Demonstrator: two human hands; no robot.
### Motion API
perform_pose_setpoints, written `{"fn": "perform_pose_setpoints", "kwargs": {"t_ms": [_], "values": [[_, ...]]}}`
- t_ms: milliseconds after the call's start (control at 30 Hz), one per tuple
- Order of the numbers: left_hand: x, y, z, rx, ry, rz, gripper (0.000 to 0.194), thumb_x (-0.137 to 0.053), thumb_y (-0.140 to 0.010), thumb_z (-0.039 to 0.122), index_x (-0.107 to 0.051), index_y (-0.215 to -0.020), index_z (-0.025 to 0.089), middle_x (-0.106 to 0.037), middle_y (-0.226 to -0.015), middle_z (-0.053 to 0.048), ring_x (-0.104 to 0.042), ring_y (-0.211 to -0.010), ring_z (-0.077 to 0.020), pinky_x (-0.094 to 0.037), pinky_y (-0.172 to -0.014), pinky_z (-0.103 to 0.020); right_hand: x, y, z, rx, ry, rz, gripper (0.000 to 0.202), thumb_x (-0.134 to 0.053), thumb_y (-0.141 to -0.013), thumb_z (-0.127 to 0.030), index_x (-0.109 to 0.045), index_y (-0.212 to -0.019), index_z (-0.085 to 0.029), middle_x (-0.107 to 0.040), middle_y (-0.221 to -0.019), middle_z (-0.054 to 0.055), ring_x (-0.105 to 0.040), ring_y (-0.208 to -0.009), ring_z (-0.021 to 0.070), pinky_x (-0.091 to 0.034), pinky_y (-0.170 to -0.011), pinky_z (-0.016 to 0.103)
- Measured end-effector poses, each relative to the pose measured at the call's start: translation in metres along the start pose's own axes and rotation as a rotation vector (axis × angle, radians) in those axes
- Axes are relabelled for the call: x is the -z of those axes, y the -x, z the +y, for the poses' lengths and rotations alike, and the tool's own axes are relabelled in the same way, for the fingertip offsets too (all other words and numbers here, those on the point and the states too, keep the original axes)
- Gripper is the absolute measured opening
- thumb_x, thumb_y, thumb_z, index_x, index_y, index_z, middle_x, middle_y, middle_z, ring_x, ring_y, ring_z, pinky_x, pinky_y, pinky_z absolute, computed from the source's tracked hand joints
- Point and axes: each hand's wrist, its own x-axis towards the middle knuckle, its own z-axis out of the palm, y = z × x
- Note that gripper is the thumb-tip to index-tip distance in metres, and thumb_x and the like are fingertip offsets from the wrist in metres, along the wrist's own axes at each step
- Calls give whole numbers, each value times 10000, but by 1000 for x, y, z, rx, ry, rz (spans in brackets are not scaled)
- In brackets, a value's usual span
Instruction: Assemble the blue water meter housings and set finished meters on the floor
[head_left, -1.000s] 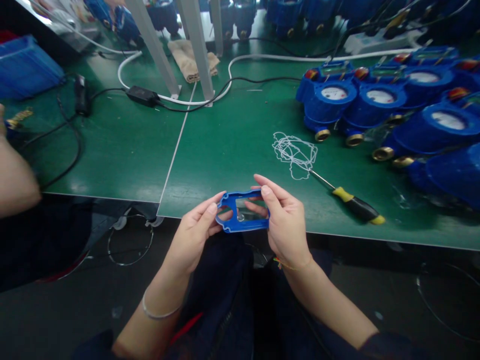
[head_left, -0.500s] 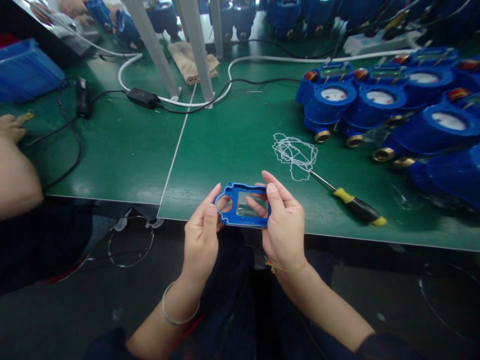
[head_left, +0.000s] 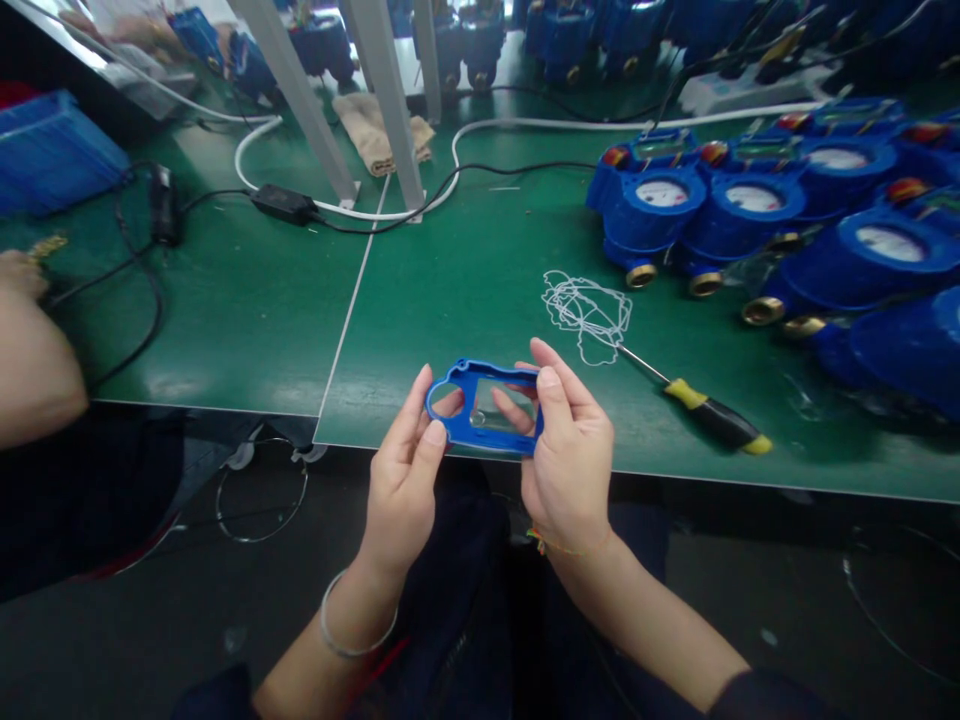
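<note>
Just above the table's front edge, I hold a blue plastic meter cover (head_left: 462, 402) between both hands. It has a round opening at its left end and a rectangular window with a clear pane. My left hand (head_left: 403, 485) grips the round end, thumb on its lower rim and fingers behind. My right hand (head_left: 570, 455) pinches the right end, thumb on top; some fingers show through the window. To the right lies a screwdriver (head_left: 716, 415) with a black and yellow handle. Its tip touches a tangle of thin white cord (head_left: 587, 312).
Several blue water meters (head_left: 652, 215) with brass fittings crowd the right side of the green table (head_left: 450, 270). Cables and grey metal posts (head_left: 394, 110) stand behind, near a beige cloth (head_left: 367, 130). A co-worker's arm (head_left: 34, 365) and a blue bin (head_left: 60, 150) are at left.
The cover has tilted slightly, its round end a little higher. My left thumb has shifted down along the rim. The view has moved slightly.
</note>
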Motion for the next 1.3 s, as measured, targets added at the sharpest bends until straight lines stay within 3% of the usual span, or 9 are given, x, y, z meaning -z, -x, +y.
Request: {"fn": "perform_pose_setpoints", "kwargs": {"t_ms": [100,167,267,367,467,600,800,1033,1300], "values": [[4,-3,-3,-45,-53,46,489,-559,-975,371,-467,-1455,342,-667,-1323,-56,-622,-1233,-240,-545,-1036,-377,0,1,-1,-30,-3,-56,303,-652,-888,-365,-717,-1154,-236,-697,-1136,42,-681,-1007,173,-639,-847,342],[9,-7,-2,-74,-80,83,478,-553,-978,380,-479,-1446,327,-686,-1291,-65,-655,-1183,-240,-582,-978,-367,3,0,-3,-127,10,-181,369,-626,-910,-409,-677,-1237,-246,-707,-1165,58,-692,-1035,194,-633,-863,371],[15,-15,4,-131,-147,137,466,-544,-980,389,-500,-1432,285,-708,-1244,-83,-687,-1125,-238,-617,-908,-354,11,0,-9,-308,79,-423,589,-654,-900,-428,-498,-1446,-274,-728,-1175,86,-736,-975,213,-622,-875,415],[17,-19,11,-181,-225,179,464,-521,-987,407,-511,-1423,250,-716,-1220,-99,-715,-1060,-234,-629,-870,-349,18,1,-12,-345,118,-543,752,-711,-867,-385,-365,-1528,-289,-730,-1194,99,-747,-975,225,-604,-907,424],[15,-22,14,-154,-207,191,457,-500,-994,416,-510,-1424,261,-705,-1243,-94,-703,-1091,-233,-613,-906,-348,18,3,-9,-322,81,-519,743,-697,-880,-391,-355,-1531,-285,-746,-1157,94,-744,-994,232,-607,-896,413],[17,-24,12,-75,-47,99,505,-528,-978,425,-461,-1462,298,-660,-1326,-89,-630,-1222,-258,-572,-988,-372,14,3,-7,-361,42,-487,751,-691,-880,-382,-337,-1536,-297,-738,-1186,79,-747,-980,219,-616,-880,406],[23,-26,5,-104,-22,159,537,-617,-934,398,-486,-1443,287,-675,-1304,-82,-675,-1147,-246,-595,-947,-360,13,5,-10,-375,-30,-623,982,-824,-726,-236,-290,-1549,-273,-684,-1295,93,-702,-1109,237,-551,-1008,431],[22,-28,11,-72,90,63,539,-558,-966,393,-425,-1484,324,-661,-1326,-82,-653,-1187,-257,-572,-992,-386,11,7,-6,-329,-41,-567,872,-800,-741,-188,-369,-1495,-261,-640,-1359,109,-664,-1180,249,-570,-978,396],[33,-26,20,-52,65,6,510,-570,-944,316,-491,-1447,283,-660,-1328,-89,-619,-1237,-267,-517,-1070,-411,15,2,-13,-335,32,-630,875,-804,-763,-212,-358,-1510,-301,-623,-1381,112,-706,-1100,257,-512,-1053,499]]}}
